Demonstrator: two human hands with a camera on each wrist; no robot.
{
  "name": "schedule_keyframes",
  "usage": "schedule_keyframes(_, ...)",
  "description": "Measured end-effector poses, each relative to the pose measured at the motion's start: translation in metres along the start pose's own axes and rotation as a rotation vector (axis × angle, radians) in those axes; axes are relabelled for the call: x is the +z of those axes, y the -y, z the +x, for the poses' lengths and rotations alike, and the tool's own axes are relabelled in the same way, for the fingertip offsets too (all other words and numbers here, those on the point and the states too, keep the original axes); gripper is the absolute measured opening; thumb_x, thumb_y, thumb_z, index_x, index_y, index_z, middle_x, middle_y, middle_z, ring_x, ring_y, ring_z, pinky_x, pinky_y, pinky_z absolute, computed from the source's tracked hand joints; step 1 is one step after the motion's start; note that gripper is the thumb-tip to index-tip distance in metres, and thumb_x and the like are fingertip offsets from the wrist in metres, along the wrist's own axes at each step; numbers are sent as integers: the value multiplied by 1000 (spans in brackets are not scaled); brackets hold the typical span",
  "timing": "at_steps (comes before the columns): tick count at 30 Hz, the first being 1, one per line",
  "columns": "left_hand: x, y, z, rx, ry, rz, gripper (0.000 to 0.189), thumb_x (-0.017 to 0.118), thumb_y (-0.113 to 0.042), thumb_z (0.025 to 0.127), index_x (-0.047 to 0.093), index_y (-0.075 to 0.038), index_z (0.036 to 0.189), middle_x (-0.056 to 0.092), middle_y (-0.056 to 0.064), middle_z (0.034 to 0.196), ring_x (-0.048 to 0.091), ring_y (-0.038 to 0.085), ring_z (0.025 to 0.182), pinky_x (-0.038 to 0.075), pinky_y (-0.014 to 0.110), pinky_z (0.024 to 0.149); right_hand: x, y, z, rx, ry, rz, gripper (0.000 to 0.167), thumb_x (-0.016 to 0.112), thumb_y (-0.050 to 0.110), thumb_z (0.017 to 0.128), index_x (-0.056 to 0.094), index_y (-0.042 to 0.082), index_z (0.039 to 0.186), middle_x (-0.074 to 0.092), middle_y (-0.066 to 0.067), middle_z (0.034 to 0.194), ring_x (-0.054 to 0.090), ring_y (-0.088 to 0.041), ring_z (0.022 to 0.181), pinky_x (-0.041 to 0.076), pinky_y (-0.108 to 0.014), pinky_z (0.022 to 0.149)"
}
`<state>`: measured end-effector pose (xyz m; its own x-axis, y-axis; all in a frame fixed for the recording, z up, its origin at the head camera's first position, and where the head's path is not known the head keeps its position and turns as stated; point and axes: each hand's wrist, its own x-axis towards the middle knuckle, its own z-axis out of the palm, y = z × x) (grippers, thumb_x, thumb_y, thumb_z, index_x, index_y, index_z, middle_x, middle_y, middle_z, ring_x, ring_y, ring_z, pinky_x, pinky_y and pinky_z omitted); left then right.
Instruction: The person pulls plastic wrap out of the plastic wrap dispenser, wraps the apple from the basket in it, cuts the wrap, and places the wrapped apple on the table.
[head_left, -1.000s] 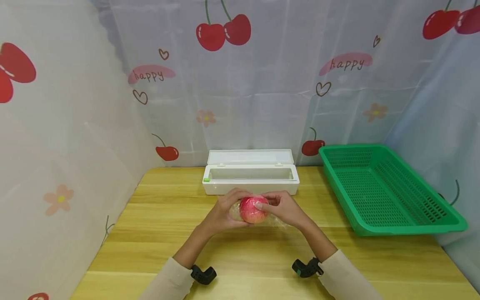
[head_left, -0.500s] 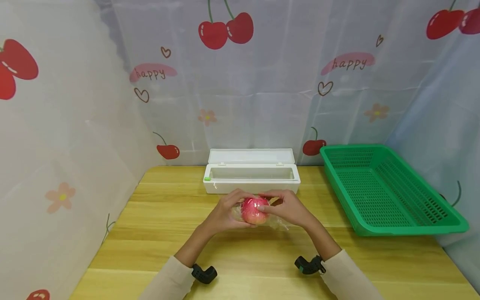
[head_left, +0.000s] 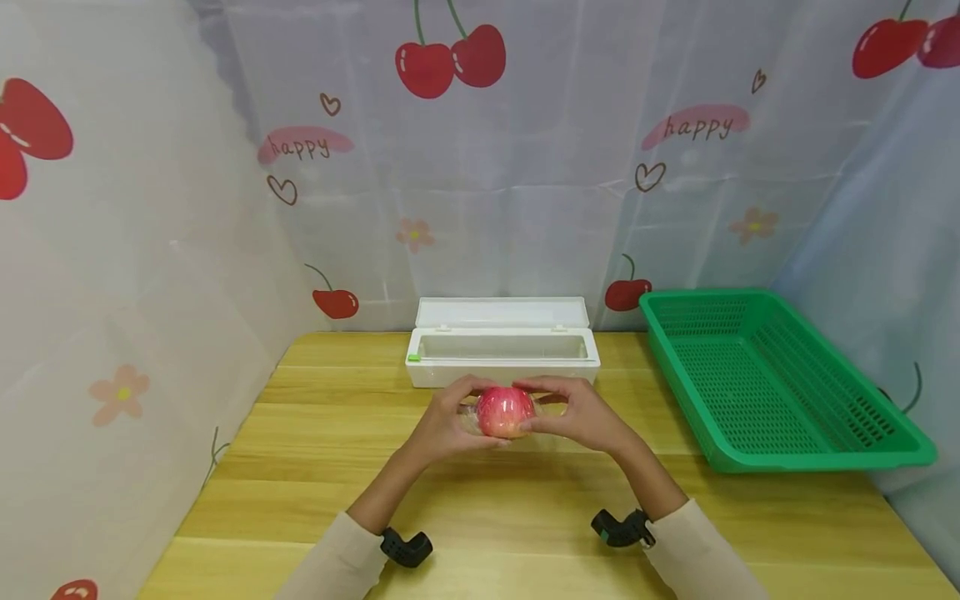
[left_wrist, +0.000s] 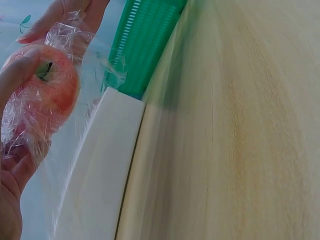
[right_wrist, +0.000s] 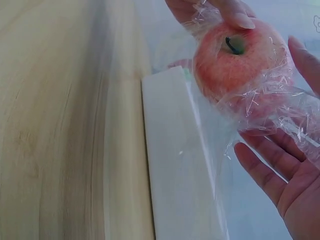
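Note:
A red apple (head_left: 504,412) in clear plastic wrap (right_wrist: 270,102) is held between both hands in front of the white box. My left hand (head_left: 450,425) grips it from the left, fingers on the far side and thumb beside the stem in the left wrist view. My right hand (head_left: 577,412) holds the right side in the head view, thumb low on the near face, fingertips at the top. Crumpled wrap bunches at both sides of the apple (left_wrist: 55,90), and a loose sheet of it hangs below in the wrist views.
Behind the hands stands a long white box (head_left: 504,373) with its lid (head_left: 502,312) raised and a small green piece at its left front edge. A green perforated basket (head_left: 817,460) sits at the right of the wooden table (head_left: 337,467). Cherry-print curtains (head_left: 525,208) enclose the back and sides.
The apple has risen slightly and turned in the hands. The right thumb has slid from the middle of its face down to its lower right. Box and basket have not moved.

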<state>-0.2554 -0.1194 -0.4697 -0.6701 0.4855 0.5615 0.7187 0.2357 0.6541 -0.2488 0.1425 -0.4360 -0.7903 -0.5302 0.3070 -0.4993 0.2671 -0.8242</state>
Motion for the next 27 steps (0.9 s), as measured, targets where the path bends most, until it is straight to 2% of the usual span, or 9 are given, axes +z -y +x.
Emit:
schedule_keyframes(4, 0, 0, 0, -30, -21, -29, 73, 99, -11, 63, 62, -8, 126, 66, 7, 121, 65, 22, 111, 59, 34, 90, -1, 1, 0, 7, 4, -11, 63, 91, 19, 77, 66, 11, 134, 66, -3, 134, 61, -25, 122, 54, -53, 97)
schedule_keyframes(8, 1, 0, 0, -25, -26, -32, 72, 98, -8, 63, 62, -2, 125, 67, 12, 121, 65, 26, 112, 57, 39, 95, 0, 0, 0, 7, 16, -28, 67, 92, 22, 75, 65, 12, 136, 66, -2, 134, 62, -24, 120, 54, -48, 97)
schedule_keyframes(16, -2, 1, -1, -65, -23, -48, 66, 96, -22, 69, 63, -15, 126, 68, 1, 122, 65, 18, 111, 57, 34, 94, 3, -2, 1, -4, 30, -24, 73, 91, 24, 77, 61, 9, 141, 64, -4, 138, 63, -24, 120, 55, -44, 97)
schedule_keyframes(21, -2, 0, -1, -79, -29, -63, 63, 95, -27, 72, 64, -17, 125, 68, -2, 121, 66, 18, 110, 58, 34, 92, 4, -1, 0, -7, 24, -22, 75, 91, 23, 77, 59, 9, 143, 62, -5, 139, 62, -25, 120, 55, -44, 98)
schedule_keyframes(27, -2, 1, 0, -92, -44, -83, 61, 95, -27, 71, 66, -17, 124, 70, -4, 119, 68, 16, 107, 59, 33, 88, 7, -1, 0, -17, -4, -60, 74, 91, 26, 76, 60, 14, 142, 63, -3, 138, 62, -24, 121, 54, -43, 99)
